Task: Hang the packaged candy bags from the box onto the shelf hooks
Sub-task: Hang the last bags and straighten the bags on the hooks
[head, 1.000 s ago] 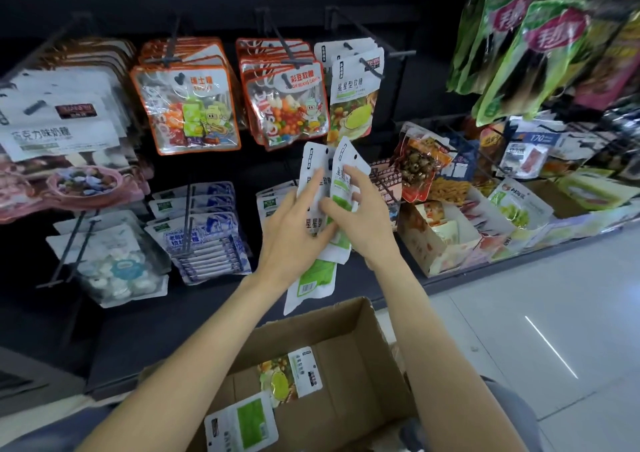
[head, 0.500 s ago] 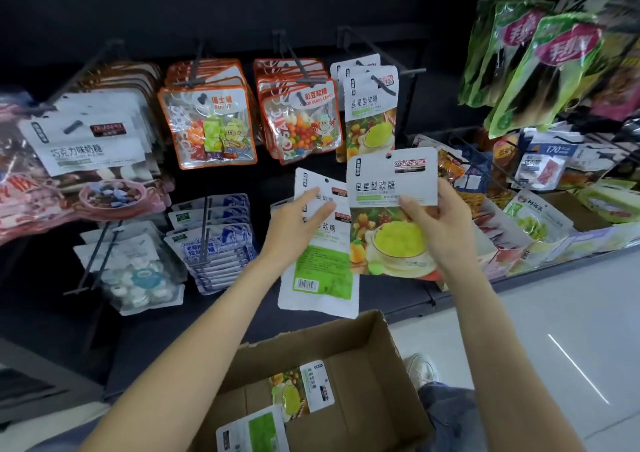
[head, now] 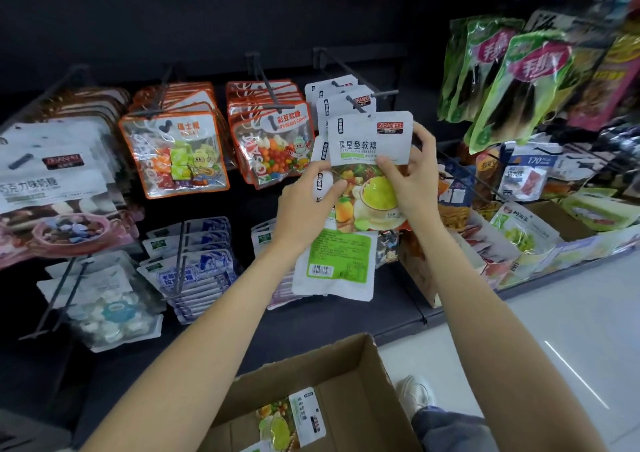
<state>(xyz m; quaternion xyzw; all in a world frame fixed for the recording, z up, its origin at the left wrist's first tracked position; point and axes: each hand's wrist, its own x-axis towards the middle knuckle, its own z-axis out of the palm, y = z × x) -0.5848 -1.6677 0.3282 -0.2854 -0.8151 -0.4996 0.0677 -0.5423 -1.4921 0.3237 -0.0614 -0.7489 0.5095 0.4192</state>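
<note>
Right hand point(head: 412, 177) pinches front candy bag point(head: 370, 139) at hook point(head: 360, 105) tip; left hand point(head: 304, 205) fingers curled gripping spare bags point(head: 334, 261); box point(head: 346, 365) below.

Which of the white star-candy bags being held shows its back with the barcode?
The lower bag in the left hand, showing its green label and barcode. The bag in the right hand faces front.

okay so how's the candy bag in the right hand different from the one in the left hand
The right hand holds its candy bag front side out, showing the fruit picture, raised to the hook. The left hand holds its bags lower, the green label and barcode of the back facing out, away from any hook. They look like the same white product.
</note>
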